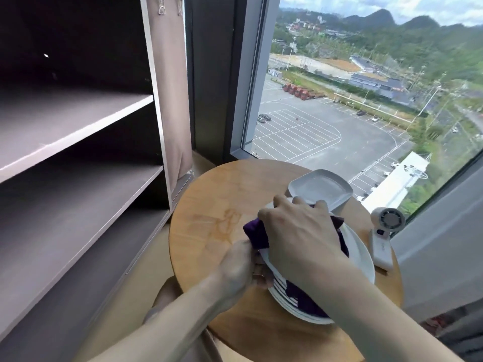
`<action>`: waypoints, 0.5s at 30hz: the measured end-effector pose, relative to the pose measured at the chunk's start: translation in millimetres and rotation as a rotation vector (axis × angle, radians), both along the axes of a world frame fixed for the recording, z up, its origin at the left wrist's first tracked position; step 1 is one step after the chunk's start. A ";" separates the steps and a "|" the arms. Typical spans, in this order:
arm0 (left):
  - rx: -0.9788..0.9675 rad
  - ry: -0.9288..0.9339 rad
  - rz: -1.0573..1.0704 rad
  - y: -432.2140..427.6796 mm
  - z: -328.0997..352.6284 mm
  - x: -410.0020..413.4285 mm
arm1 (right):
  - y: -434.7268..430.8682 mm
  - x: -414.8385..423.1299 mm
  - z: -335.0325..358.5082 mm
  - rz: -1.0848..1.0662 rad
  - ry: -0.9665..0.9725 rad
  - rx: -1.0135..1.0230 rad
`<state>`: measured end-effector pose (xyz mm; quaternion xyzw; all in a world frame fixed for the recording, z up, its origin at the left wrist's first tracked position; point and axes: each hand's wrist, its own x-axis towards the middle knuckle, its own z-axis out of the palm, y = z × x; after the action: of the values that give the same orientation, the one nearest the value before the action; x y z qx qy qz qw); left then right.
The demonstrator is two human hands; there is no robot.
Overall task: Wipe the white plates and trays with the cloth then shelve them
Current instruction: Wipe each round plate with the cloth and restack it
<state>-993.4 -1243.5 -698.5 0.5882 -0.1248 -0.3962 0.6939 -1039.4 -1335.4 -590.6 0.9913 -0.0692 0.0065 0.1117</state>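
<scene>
A stack of round white plates (362, 259) sits on the round wooden table (209, 220). My right hand (298, 228) presses a purple cloth (254, 232) flat onto the top plate. My left hand (241, 270) grips the left rim of the top plate, which is tilted up off the stack. Behind the stack, a white square tray (320, 189) rests on something white that is mostly hidden. More purple cloth shows under my right forearm.
Grey shelves (75, 121) stand open to the left of the table, with nothing on them. A small white handheld fan (384, 236) lies at the table's right edge. A large window is close behind the table.
</scene>
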 end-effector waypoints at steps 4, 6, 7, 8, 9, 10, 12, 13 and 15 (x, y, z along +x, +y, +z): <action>0.015 -0.030 0.026 1.7 1.9 -2.2 | -7.9 33.1 4.9 -0.026 0.030 0.024; 0.020 -0.017 0.029 1.7 5.0 -2.3 | -13.0 49.0 6.4 -0.055 0.066 0.022; 0.014 -0.010 0.027 1.4 6.1 -2.3 | -16.0 55.9 6.9 -0.071 0.075 0.029; 0.009 -0.002 0.028 1.1 7.1 -1.8 | -19.4 61.7 6.8 -0.083 0.076 0.032; 0.008 0.007 0.031 1.3 7.4 -1.3 | -23.6 66.3 6.2 -0.096 0.066 0.036; 0.010 0.014 0.034 1.1 7.4 -0.7 | -28.0 69.9 5.5 -0.100 0.049 0.045; 0.014 0.028 0.046 0.9 6.4 -0.1 | -38.2 73.6 3.6 -0.104 0.006 0.076; 0.016 0.036 0.055 0.9 6.4 0.0 | -43.4 73.8 2.7 -0.117 -0.014 0.099; 0.020 0.046 0.072 0.9 6.0 0.5 | -54.7 72.2 0.7 -0.166 -0.044 0.134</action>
<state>-992.9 -1242.6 -692.5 0.5900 -0.0836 -0.3858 0.7044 -967.1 -1390.1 -589.9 0.9870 -0.1540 0.0144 0.0440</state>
